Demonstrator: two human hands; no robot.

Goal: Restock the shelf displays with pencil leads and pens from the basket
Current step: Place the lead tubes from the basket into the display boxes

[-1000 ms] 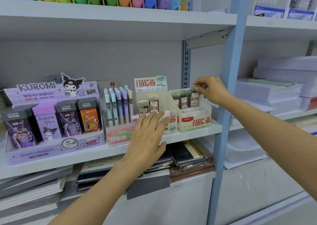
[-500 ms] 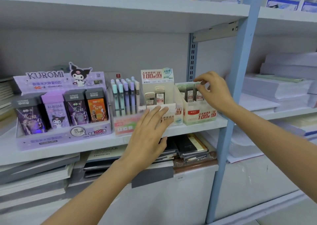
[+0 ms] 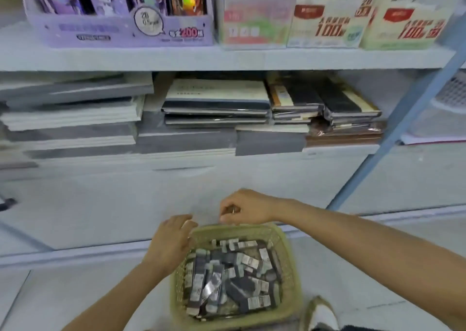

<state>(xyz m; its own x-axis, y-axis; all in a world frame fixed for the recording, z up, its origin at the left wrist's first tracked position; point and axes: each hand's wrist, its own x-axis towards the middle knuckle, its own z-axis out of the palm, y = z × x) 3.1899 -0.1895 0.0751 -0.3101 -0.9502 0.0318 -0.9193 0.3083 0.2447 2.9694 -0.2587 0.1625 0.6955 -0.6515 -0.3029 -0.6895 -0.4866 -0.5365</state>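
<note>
While left hand (image 3: pixel 171 242) (loose) sits by basket (image 3: pixel 290 252) | right hand (image 3: pixel 243 207) curled, maybe pinching

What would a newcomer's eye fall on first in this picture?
First, the basket at the bottom centre, filled with small dark pencil lead packs, with the left hand and right hand at its far rim. Then the purple display box on the shelf, top left.
</note>
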